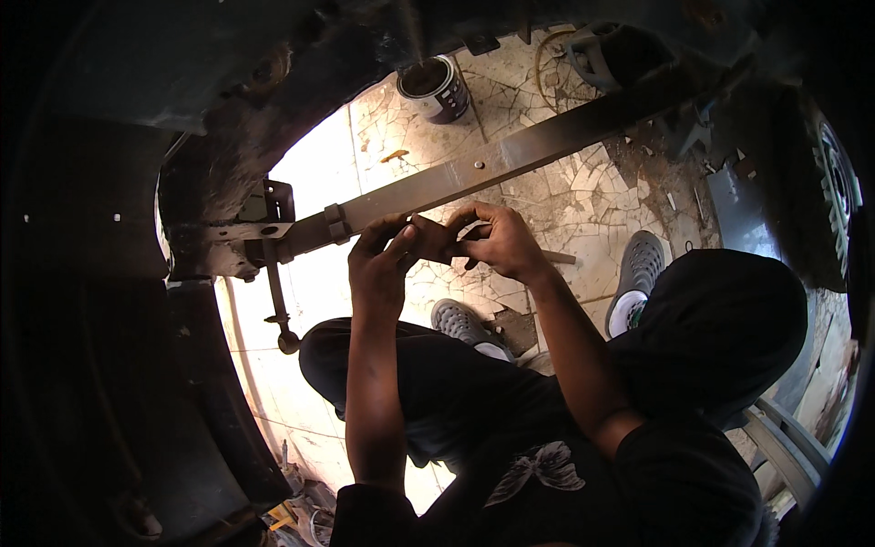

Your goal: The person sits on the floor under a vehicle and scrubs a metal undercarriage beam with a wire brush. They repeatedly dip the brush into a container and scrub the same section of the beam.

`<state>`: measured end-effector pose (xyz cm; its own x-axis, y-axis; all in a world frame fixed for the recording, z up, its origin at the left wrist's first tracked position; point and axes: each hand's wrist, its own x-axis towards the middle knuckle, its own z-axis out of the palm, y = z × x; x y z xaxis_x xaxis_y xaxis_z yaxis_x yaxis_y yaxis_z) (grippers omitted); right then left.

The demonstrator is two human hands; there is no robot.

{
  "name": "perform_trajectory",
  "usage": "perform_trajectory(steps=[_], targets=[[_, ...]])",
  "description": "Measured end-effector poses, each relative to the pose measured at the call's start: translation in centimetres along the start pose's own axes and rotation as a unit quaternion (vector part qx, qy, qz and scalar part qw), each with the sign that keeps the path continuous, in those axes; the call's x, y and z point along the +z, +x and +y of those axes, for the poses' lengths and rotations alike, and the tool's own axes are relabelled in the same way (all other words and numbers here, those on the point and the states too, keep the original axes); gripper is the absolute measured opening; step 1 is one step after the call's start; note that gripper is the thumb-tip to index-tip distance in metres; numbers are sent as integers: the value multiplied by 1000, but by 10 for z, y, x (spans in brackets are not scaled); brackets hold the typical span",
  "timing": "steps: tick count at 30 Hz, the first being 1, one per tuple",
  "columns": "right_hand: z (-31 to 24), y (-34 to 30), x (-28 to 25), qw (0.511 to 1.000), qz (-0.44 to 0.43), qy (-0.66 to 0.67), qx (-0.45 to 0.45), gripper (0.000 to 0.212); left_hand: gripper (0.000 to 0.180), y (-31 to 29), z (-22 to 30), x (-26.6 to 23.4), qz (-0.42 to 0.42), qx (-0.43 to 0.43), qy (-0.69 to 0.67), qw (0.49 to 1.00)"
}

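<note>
My left hand (381,269) and my right hand (499,239) are close together in front of a long metal bar. Between them is a small brown, flat piece (431,239) that looks like folded sandpaper, pinched by the fingers of both hands. Its exact kind is hard to make out, and the fingers cover part of it. Just beyond my hands the dark bar (428,190), shaped like a leaf spring, slants from lower left to upper right. It carries a clamp (336,223) near its left end and a small bolt head (478,165) along its face.
An open paint can (441,96) stands on the cracked tile floor beyond the bar. A dark vehicle frame (219,191) curves around the left and top. A rod with a ball end (288,342) hangs at left. A grey plastic chair (791,447) is at lower right.
</note>
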<state>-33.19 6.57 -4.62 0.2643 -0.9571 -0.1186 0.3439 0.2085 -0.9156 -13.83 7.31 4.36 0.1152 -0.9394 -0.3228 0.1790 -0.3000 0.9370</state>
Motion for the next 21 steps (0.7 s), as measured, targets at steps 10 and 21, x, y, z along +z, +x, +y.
perform_trajectory(steps=[10, 21], targets=[[-4, -1, 0, 974, 8, -193, -115, 33, 21, 2, -4, 2, 31, 5, 16, 999], [-12, -3, 2, 978, 53, -132, -152, 34, 24, 6, -12, 20, 63, 125, 208, 968]])
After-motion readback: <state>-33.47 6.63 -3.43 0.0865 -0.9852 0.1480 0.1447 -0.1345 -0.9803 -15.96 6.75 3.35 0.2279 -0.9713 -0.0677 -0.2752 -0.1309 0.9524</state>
